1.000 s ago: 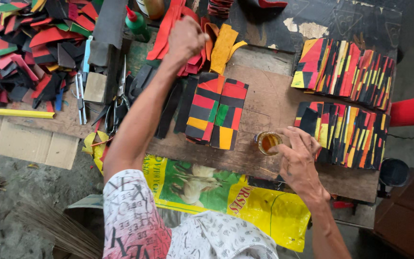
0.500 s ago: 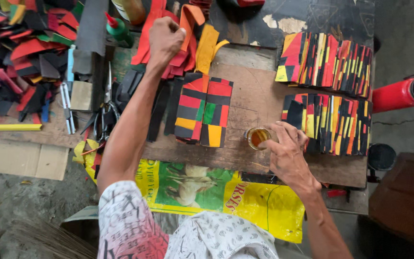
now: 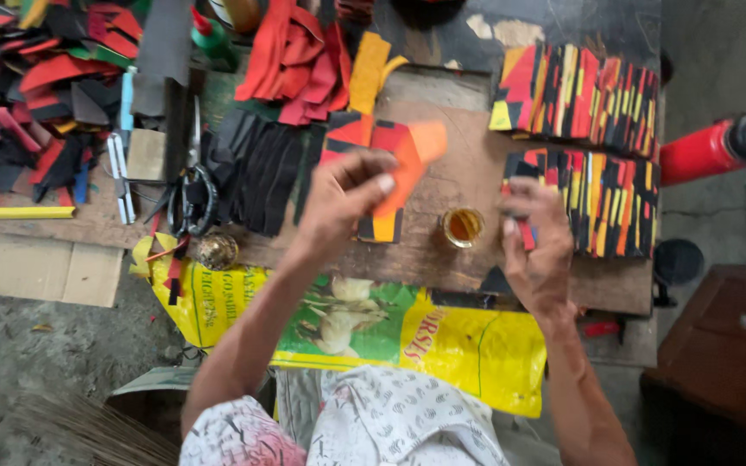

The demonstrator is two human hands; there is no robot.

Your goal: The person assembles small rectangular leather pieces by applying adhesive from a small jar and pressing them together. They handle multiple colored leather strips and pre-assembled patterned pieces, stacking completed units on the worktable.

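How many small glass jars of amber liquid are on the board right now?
1. The jar stands on the board between the left hand, which holds an orange piece, and the right hand. Others may be hidden under scraps.

You hold an orange strip [image 3: 414,164] in your left hand [image 3: 347,194], above a patchwork panel [image 3: 371,142] of red, black and orange-yellow blocks; the stacked panels [image 3: 580,91] at your right are striped in red, yellow, black and orange, and the small jar [image 3: 463,226] holds amber liquid. The loose strips [image 3: 295,60] ahead are red, one piece [image 3: 368,69] beside them mustard yellow, the strips [image 3: 256,168] nearer you black; the scrap heap [image 3: 28,78] at your left mixes red, black and green; the sack [image 3: 390,332] under the board is yellow and green, your sleeves [image 3: 243,436] white with dark print, the cylinder [image 3: 699,151] red.
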